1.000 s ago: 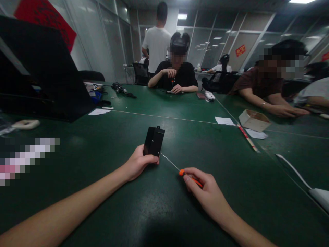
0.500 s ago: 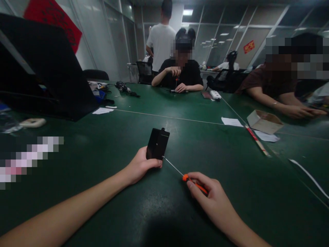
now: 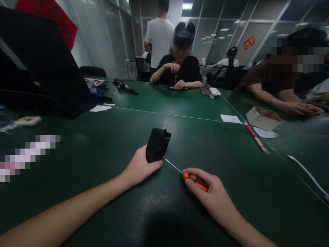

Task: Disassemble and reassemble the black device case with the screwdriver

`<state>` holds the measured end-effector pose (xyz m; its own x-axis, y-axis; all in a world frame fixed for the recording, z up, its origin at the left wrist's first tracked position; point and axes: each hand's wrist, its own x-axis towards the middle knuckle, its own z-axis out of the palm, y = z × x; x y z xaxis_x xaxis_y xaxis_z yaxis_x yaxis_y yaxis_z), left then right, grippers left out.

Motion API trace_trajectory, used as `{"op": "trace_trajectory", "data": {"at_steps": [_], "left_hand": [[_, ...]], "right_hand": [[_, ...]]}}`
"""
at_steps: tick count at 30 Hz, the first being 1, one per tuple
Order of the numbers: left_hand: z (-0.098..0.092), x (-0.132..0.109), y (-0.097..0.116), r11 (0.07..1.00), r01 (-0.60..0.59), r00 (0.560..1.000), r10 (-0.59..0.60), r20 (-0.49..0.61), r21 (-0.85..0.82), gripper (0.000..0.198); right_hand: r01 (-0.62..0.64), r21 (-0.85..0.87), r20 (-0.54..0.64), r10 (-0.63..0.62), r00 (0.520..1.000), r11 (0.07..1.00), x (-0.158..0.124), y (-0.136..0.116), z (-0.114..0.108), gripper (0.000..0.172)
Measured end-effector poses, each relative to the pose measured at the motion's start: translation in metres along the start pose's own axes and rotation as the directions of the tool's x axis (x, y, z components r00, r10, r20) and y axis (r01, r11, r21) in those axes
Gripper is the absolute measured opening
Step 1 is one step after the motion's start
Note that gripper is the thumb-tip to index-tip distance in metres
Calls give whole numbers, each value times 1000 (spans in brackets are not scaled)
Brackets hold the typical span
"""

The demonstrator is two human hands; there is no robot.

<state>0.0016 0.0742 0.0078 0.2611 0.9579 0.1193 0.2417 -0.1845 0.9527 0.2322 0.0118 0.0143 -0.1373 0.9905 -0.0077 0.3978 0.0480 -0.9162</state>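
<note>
1. The box (image 3: 155,146), black and tilted, has a top tab and a pale dot on one face.
2. The left hand (image 3: 141,166), gripping its lower end, has it at one o'clock.
3. The right hand (image 3: 207,188) grasps an orange-and-black screwdriver (image 3: 186,176), pointing to ten o'clock.

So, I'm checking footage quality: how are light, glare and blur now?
Head view: dim, with a bright ceiling light; head view: faint sheen on the table, dark shadow bottom centre; head view: black box loses surface detail, screwdriver legible; head view: right edge soft, patches pixelated.
</note>
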Motion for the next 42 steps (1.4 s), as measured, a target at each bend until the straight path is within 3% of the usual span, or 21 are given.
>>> {"op": "trace_trajectory", "data": {"at_steps": [4,14,19,24,29,32,34,35,39,42], "left_hand": [[4,-3,1,996,-26,999,28,-16,85,18],[10,-5,2,972,-68,997,76,-26,226,17],[12,-6,4,958,-63,996,77,-37,278,15],[12,-7,4,954,-62,996,78,-45,293,17],[12,-7,4,962,-46,997,62,-50,269,15],[12,-5,5,970,-42,997,57,-53,241,15],[11,-3,5,976,-41,998,51,-40,214,15],[10,-3,5,980,-42,998,48,-30,196,15],[8,-2,6,992,-42,999,42,8,121,17],[6,-3,5,997,-9,1000,9,13,74,20]], "right_hand": [[39,-54,6,-39,999,998,-2,1,0,24],[288,-340,12,-302,953,895,-13,2,5,26],[437,-430,14,-478,878,790,-17,9,10,27],[507,-606,93,-579,810,613,-19,15,14,29],[549,-804,279,-672,687,227,-20,10,7,33],[541,-836,347,-672,655,95,-22,4,2,35],[515,-848,321,-653,686,124,-23,4,2,35],[501,-845,288,-631,720,187,-23,4,3,34],[435,-660,148,-461,875,613,-20,6,10,37],[356,-427,80,-358,930,831,-17,3,11,35]]}}
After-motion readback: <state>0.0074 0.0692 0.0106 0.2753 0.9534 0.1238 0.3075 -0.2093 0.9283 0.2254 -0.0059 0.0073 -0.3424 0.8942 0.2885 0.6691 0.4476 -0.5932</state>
